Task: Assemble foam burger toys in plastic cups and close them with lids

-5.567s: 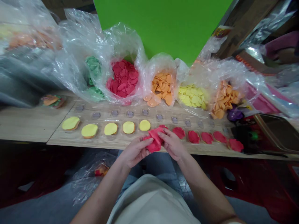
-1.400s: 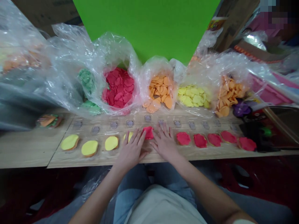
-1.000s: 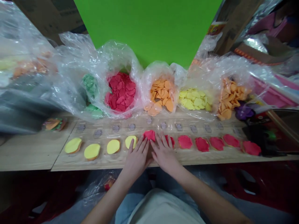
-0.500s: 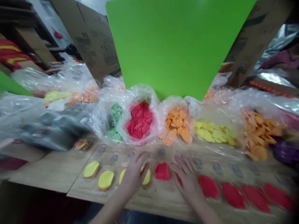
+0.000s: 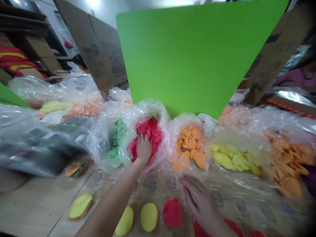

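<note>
My left hand (image 5: 144,146) reaches into a clear plastic bag (image 5: 164,140) of red foam-like pieces (image 5: 155,131). Its fingers are stretched and slightly apart over the pieces, with nothing visibly gripped. My right hand (image 5: 197,196) hovers low over the tabletop with its fingers extended, to the right of a red piece (image 5: 172,212). More red pieces are partly hidden beneath that hand. Yellow rounded pieces (image 5: 149,217) with orange edges lie in a row on the left, partly covered by my left forearm.
Beyond the row stand bags of green pieces (image 5: 119,131), orange pieces (image 5: 189,141) and yellow pieces (image 5: 234,158). A tall green board (image 5: 192,59) rises behind them, between cardboard sheets (image 5: 103,49). A small layered burger-like item (image 5: 74,168) lies at left. Small grey patches (image 5: 152,186) dot the table.
My left hand has moved from above the yellow pieces forward into the bag of red pieces. My right hand stays near the red row. The view has tilted upward.
</note>
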A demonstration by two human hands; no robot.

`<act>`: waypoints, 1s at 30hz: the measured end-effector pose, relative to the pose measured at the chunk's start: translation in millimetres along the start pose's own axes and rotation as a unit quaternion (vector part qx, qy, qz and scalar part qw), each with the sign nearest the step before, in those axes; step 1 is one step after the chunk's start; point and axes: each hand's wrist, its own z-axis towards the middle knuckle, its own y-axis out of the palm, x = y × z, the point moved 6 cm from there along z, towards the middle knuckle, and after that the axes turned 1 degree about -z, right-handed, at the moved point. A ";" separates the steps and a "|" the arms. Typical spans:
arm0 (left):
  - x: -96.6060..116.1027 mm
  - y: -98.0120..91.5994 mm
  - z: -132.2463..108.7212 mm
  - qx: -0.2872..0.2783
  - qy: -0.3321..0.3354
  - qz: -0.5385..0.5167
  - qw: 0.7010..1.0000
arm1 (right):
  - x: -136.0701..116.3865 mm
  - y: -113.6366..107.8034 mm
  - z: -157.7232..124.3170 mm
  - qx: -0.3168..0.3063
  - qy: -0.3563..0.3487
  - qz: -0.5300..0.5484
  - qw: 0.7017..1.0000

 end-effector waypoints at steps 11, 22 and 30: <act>-41.6 -18.0 3.8 -0.029 0.013 -0.059 0.998 | 42.1 129.9 251.4 -0.241 0.030 -0.073 0.967; -50.0 -14.8 1.3 -0.047 -0.007 -0.141 0.989 | 61.6 144.8 229.3 -0.232 0.022 -0.085 0.969; -42.3 -53.9 -13.2 -0.043 0.050 -0.176 0.982 | 54.6 146.3 237.4 -0.207 0.005 -0.077 0.975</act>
